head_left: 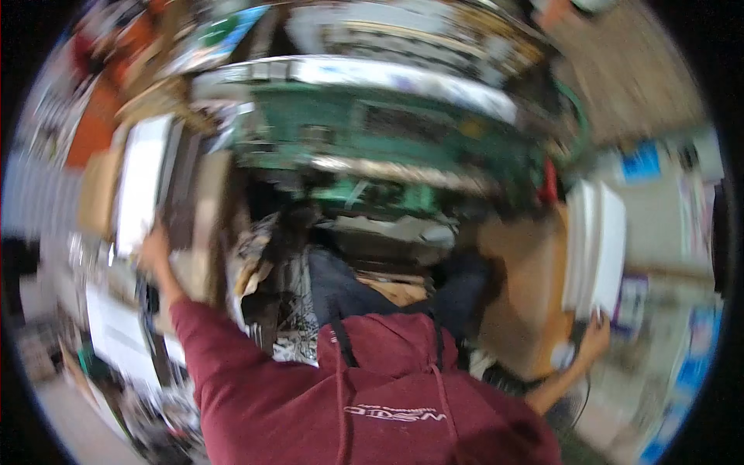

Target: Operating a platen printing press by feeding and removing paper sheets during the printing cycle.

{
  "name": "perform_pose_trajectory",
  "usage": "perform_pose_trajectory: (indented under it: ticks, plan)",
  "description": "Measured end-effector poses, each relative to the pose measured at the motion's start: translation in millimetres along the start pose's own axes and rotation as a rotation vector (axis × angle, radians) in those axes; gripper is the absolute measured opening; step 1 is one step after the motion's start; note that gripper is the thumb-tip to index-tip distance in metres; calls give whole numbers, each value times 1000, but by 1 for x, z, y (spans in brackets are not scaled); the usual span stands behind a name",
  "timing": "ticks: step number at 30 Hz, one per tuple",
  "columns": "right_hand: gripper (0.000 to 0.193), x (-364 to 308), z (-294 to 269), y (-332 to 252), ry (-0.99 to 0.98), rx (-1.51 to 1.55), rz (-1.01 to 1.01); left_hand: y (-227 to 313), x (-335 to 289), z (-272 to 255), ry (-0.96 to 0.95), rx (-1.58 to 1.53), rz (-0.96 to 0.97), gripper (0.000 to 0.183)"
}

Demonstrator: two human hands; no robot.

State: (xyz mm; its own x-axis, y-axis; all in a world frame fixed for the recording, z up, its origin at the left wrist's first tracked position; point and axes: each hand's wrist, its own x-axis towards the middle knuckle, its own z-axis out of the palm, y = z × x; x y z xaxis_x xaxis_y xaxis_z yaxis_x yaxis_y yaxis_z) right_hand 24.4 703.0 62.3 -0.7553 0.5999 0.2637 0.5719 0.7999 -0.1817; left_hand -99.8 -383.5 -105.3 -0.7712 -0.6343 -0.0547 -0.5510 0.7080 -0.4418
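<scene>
Right, started close in with a maroon hooded sweatshirt [372, 387] and dark trousers [335, 283], arms spread wide to either side. Picked out the left hand [156, 246] at the near end of the left white stack [145, 174], with fingers against the lower right edge. Could not tell through the blur between a real grip and a resting touch.

Looked across to the right hand [595, 337], thumb and fingers bunched at the near end of the right white stack [601, 240]. Seemed a pinch on the corner, but could not be sure.

Marked the key relation there: right white stack directly ahead of the right hand, long axis pointing away from the body, near short end at the fingertips. Put the right hand plainly nearer to it, with the left hand well apart on the far side of the body.

Went a touch farther: saw a brown board [515, 287] just left of that stack, and a dark brown block [183, 190] beside the left one. Beyond the knees, met a long green machine [310, 128] set crosswise, with a red part [549, 182] near its right end. Finished farthest out, upper right, on a brown wooden surface [628, 62].
</scene>
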Motion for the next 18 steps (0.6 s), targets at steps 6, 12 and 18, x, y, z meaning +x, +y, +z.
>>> perform_pose_trajectory:
  ticks: [6, 12, 18]
  plan:
    - [54, 14, 30, 41, 270, -103, 159, -36, 40, 58, 123, 253, -307, 64]
    - [50, 14, 33, 12, 214, 45, 211, -44, 54, 45, 213, -385, -669, 108]
    - [38, -3, 49, -17, 229, -137, -4, -51, 33, 26, 285, -1070, -868, 87]
